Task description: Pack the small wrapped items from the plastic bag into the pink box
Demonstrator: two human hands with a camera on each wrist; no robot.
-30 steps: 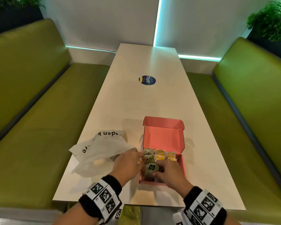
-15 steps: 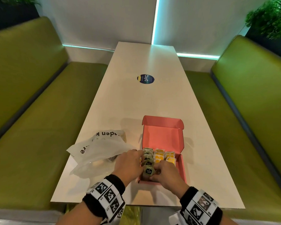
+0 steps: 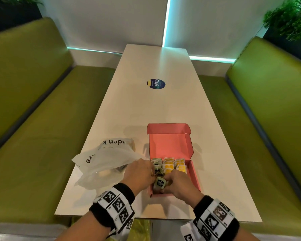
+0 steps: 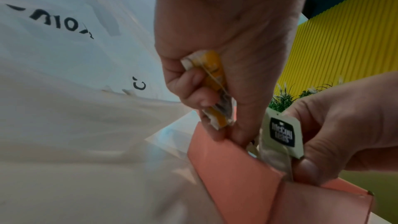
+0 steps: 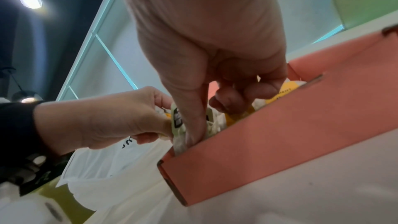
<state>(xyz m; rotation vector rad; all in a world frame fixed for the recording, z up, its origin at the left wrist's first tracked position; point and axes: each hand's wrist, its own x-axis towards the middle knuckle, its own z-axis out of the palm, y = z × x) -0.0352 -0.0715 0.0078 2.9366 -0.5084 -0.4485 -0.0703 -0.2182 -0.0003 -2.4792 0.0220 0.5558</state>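
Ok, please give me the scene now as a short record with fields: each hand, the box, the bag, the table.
left hand: grips yellow wrapped packets at the box's left wall
right hand: pinches a pale green wrapped tea bag at the box's near left corner
pink box: open, lid up; rows of wrapped items at the far end
plastic bag: white, crumpled, left of the box
table: white, with a round sticker
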